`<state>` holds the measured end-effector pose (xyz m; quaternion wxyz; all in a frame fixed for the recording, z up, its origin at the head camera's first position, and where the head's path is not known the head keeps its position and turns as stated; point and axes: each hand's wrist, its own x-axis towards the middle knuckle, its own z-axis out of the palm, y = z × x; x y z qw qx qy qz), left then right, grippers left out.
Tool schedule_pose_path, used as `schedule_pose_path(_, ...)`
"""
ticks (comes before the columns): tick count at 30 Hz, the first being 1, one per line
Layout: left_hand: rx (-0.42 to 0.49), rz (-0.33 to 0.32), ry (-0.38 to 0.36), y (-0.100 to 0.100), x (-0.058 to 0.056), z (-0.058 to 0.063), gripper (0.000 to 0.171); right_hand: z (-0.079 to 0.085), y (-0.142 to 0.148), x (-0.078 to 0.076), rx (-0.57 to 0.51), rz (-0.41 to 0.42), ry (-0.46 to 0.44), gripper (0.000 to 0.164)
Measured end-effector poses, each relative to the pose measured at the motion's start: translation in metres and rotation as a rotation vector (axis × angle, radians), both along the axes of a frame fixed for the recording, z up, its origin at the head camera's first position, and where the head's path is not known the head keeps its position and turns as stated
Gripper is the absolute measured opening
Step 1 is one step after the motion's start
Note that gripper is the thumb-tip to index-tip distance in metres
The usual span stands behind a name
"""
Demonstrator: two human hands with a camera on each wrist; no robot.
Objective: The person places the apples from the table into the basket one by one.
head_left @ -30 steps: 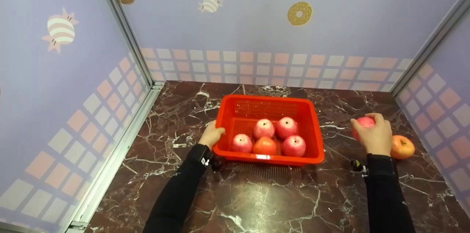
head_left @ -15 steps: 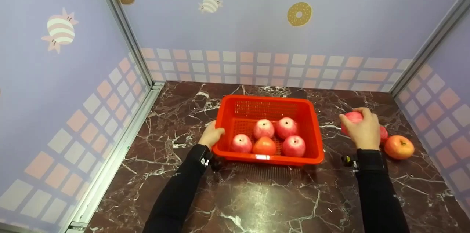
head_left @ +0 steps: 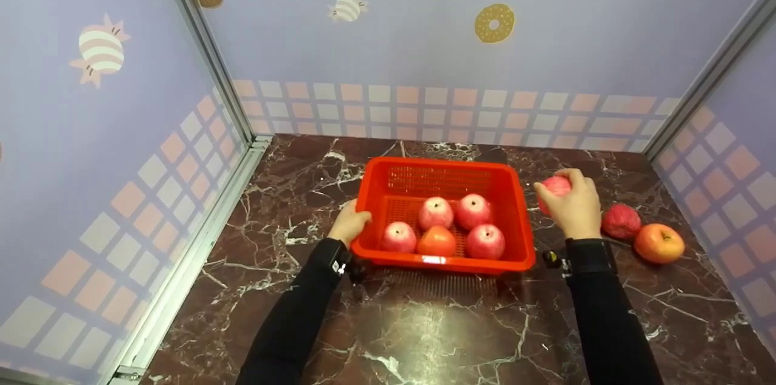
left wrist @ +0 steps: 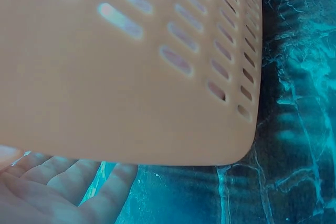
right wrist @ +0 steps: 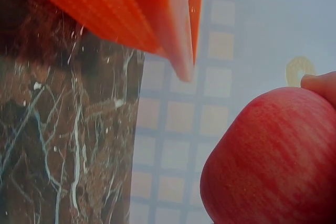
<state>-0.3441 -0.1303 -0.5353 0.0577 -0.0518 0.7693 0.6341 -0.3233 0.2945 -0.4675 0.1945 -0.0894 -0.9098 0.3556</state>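
My left hand (head_left: pixel 350 224) grips the left rim of a red plastic basket (head_left: pixel 442 162), its thumb over the edge. Below the slotted basket wall (left wrist: pixel 105 103) in the left wrist view, the fingers (left wrist: pixel 68 182) show outside. Inside the basket are several pinkish-red apples (head_left: pixel 436 213) and a smooth orange-red fruit (head_left: pixel 436 242). My right hand (head_left: pixel 577 209) holds a red apple (head_left: pixel 551 192) in the air just right of the basket. The right wrist view has this apple (right wrist: pixel 278 156) up close, with a fingertip on it and the basket's corner (right wrist: pixel 163 19) above left.
At the right on the dark marbled table (head_left: pixel 424 336) lie another red apple (head_left: pixel 621 220) and a yellow-orange apple (head_left: pixel 659 243). Patterned panels (head_left: pixel 394 39) enclose the table at the back and both sides.
My right hand has carried the red apple leftward toward the basket, uncovering the other red apple on the table. The left hand and basket have stayed put.
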Motion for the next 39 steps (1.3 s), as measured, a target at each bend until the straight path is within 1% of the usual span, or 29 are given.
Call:
schedule_pose_path(4,0.0,-0.003,-0.013,-0.001,0.0,0.0,0.054,0.0,-0.01,-0.003,0.004,0.023,0.017,0.054)
schedule_pose_path(7,-0.007,-0.005,-0.007,-0.001,0.0,0.001,0.056,0.003,-0.018,-0.006,0.005,0.041,0.044,0.052)
schedule_pose_path(13,-0.021,-0.005,0.008,-0.001,0.0,0.001,0.055,0.01,-0.033,-0.01,0.008,0.065,0.081,0.05)
schedule_pose_path(22,-0.048,0.002,0.012,-0.001,-0.001,0.002,0.055,0.016,-0.054,-0.017,0.01,0.109,0.065,0.051)
schedule_pose_path(27,-0.036,0.002,0.005,-0.001,-0.001,0.001,0.056,0.017,-0.065,-0.02,0.014,0.122,0.046,0.05)
schedule_pose_path(31,-0.037,0.009,0.008,-0.001,-0.001,0.0,0.055,0.018,-0.073,-0.023,0.009,0.133,0.045,0.051)
schedule_pose_path(35,-0.031,0.002,-0.006,-0.002,0.0,0.0,0.055,0.019,-0.081,-0.027,0.018,0.144,0.043,0.051)
schedule_pose_path(39,-0.028,-0.003,-0.011,-0.002,0.001,0.001,0.055,0.019,-0.09,-0.032,0.03,0.173,0.043,0.052)
